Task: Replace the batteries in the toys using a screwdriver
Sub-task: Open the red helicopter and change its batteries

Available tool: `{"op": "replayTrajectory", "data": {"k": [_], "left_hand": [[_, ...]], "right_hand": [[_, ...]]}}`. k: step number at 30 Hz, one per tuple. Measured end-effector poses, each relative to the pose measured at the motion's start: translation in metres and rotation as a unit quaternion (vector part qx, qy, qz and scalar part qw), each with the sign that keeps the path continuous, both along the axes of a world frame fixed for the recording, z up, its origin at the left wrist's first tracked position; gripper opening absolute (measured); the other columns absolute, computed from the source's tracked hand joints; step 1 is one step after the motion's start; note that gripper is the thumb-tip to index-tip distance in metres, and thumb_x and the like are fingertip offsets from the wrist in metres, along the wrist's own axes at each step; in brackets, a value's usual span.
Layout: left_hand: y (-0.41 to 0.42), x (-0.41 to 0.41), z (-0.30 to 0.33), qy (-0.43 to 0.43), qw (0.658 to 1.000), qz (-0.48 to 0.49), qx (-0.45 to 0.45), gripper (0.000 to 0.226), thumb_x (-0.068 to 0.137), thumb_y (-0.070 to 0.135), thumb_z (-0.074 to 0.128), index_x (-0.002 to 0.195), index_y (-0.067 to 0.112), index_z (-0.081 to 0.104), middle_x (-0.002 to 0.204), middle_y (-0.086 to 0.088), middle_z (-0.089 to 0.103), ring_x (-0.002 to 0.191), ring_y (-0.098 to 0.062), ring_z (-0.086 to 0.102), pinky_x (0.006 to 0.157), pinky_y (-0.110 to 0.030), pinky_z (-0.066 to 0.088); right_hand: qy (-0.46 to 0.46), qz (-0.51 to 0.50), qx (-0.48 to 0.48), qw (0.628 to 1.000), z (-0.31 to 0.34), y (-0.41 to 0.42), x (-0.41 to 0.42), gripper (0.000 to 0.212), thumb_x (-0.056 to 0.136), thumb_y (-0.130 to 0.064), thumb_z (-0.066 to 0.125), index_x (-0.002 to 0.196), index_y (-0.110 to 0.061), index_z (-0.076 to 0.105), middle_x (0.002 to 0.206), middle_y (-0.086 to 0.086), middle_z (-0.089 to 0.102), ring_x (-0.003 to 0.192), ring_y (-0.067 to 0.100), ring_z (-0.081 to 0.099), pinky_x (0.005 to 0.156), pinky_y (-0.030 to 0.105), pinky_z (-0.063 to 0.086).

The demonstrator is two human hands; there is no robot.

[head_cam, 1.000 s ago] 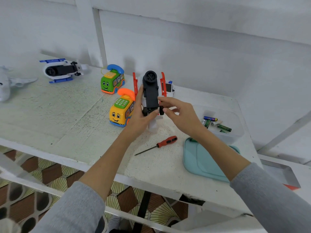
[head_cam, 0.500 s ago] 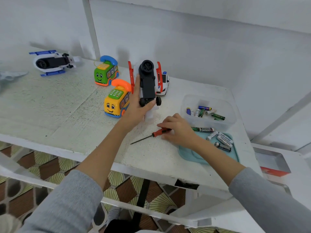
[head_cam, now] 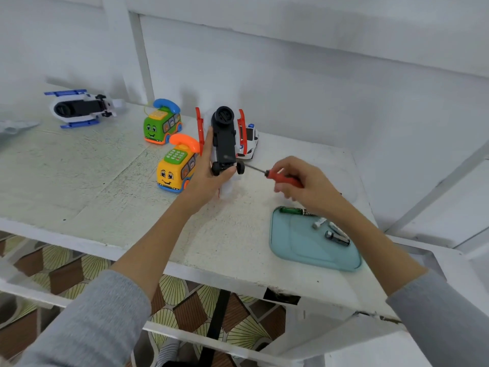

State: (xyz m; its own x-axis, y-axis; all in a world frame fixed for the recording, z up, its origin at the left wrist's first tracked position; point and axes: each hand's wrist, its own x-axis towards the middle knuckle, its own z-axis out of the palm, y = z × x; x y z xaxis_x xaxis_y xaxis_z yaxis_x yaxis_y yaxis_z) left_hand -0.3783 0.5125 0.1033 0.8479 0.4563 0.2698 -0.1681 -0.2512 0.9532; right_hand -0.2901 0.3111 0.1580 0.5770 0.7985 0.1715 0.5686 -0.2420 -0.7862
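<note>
Left hand [head_cam: 209, 170] grips black-bellied toy helicopter [head_cam: 224, 139]; right hand [head_cam: 304, 184] pinches red-handled screwdriver [head_cam: 275, 174].

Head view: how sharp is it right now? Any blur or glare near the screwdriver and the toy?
Head view: light is soft and even, no glare; the right hand and the screwdriver it holds are slightly motion-blurred, the toy in the left hand only a little soft; wide-angle bending at the edges.

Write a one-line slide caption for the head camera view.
Left hand holds an upturned toy helicopter while the right hand brings a red-handled screwdriver toward its underside.
</note>
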Motion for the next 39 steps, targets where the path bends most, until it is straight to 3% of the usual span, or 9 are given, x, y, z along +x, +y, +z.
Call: {"op": "replayTrajectory", "data": {"k": [4, 8, 10, 17, 22, 28, 32, 36, 39], "left_hand": [[-0.002, 0.001, 0.000, -0.003, 1.000, 0.003, 0.002, 0.085, 0.093, 0.008, 0.058, 0.146, 0.040, 0.001, 0.136, 0.034, 0.020, 0.132, -0.001, 0.031, 0.092, -0.001, 0.034], [-0.001, 0.003, -0.004, -0.008, 1.000, 0.009, 0.003, 0.084, 0.092, 0.009, 0.060, 0.150, 0.035, 0.004, 0.148, 0.020, 0.019, 0.140, -0.010, 0.026, 0.099, -0.011, 0.033], [-0.001, 0.003, -0.006, -0.006, 1.000, 0.014, -0.004, 0.084, 0.092, 0.009, 0.060, 0.151, 0.033, 0.005, 0.152, 0.015, 0.017, 0.139, -0.010, 0.026, 0.092, -0.001, 0.033], [0.000, 0.004, -0.006, -0.001, 1.000, 0.016, 0.005, 0.084, 0.092, 0.002, 0.057, 0.152, 0.027, 0.003, 0.125, 0.040, 0.023, 0.110, 0.017, 0.042, 0.080, 0.003, 0.037], [0.002, 0.006, -0.010, 0.003, 1.000, 0.026, 0.010, 0.084, 0.092, 0.006, 0.059, 0.152, 0.029, 0.005, 0.123, 0.042, 0.023, 0.118, 0.007, 0.039, 0.082, 0.003, 0.035], [0.004, 0.005, -0.012, 0.010, 0.999, 0.034, 0.037, 0.090, 0.081, 0.030, 0.065, 0.150, 0.040, 0.010, 0.128, 0.039, 0.027, 0.130, -0.011, 0.039, 0.111, -0.044, 0.036], [0.003, 0.007, -0.011, 0.005, 0.998, 0.029, 0.051, 0.091, 0.079, 0.032, 0.064, 0.152, 0.035, 0.009, 0.124, 0.041, 0.030, 0.107, 0.010, 0.048, 0.096, -0.029, 0.044], [0.003, 0.006, -0.011, 0.006, 0.999, 0.023, 0.048, 0.091, 0.075, 0.043, 0.065, 0.149, 0.045, 0.011, 0.130, 0.037, 0.028, 0.130, -0.003, 0.035, 0.111, -0.046, 0.034], [0.003, 0.008, -0.010, -0.001, 0.999, 0.029, 0.036, 0.090, 0.080, 0.030, 0.064, 0.152, 0.033, 0.010, 0.126, 0.038, 0.029, 0.113, 0.020, 0.040, 0.101, -0.026, 0.039]], "right_hand": [[-0.098, -0.058, 0.054, 0.992, 0.018, 0.001, 0.005, 0.019, 0.082, -0.009, 0.068, 0.097, -0.019, 0.066, 0.087, 0.002, 0.067, 0.071, 0.011, 0.060, 0.060, 0.016, 0.048], [-0.192, -0.064, 0.012, 0.979, 0.019, 0.010, 0.012, 0.014, 0.081, -0.015, 0.068, 0.095, -0.017, 0.072, 0.090, -0.002, 0.068, 0.083, 0.016, 0.063, 0.075, 0.040, 0.052], [-0.203, -0.064, -0.003, 0.977, 0.019, 0.014, 0.013, 0.014, 0.081, -0.016, 0.068, 0.095, -0.018, 0.072, 0.090, -0.004, 0.067, 0.085, 0.016, 0.062, 0.076, 0.044, 0.051], [-0.239, -0.054, -0.036, 0.969, 0.023, 0.021, 0.009, 0.016, 0.082, -0.017, 0.067, 0.098, -0.017, 0.072, 0.084, -0.012, 0.057, 0.083, 0.013, 0.056, 0.073, 0.032, 0.047], [-0.264, -0.053, -0.058, 0.961, 0.031, 0.022, 0.005, 0.015, 0.085, -0.020, 0.064, 0.097, -0.020, 0.072, 0.087, -0.008, 0.062, 0.081, 0.011, 0.054, 0.069, 0.029, 0.045], [-0.376, -0.048, -0.144, 0.914, 0.054, 0.033, -0.006, 0.022, 0.091, -0.026, 0.051, 0.103, -0.024, 0.070, 0.092, -0.005, 0.062, 0.081, 0.010, 0.050, 0.057, 0.017, 0.033], [-0.459, -0.026, -0.184, 0.869, 0.070, 0.044, -0.016, 0.022, 0.092, -0.020, 0.048, 0.101, -0.019, 0.068, 0.102, 0.001, 0.055, 0.081, 0.022, 0.055, 0.061, 0.029, 0.040], [-0.498, 0.007, -0.174, 0.849, 0.079, 0.054, -0.020, 0.015, 0.090, -0.010, 0.055, 0.097, -0.011, 0.068, 0.104, 0.007, 0.047, 0.078, 0.029, 0.053, 0.065, 0.038, 0.048], [-0.501, 0.001, -0.182, 0.846, 0.084, 0.057, -0.020, 0.020, 0.094, -0.020, 0.050, 0.103, -0.014, 0.067, 0.104, 0.003, 0.051, 0.087, 0.026, 0.055, 0.064, 0.030, 0.037]]}}
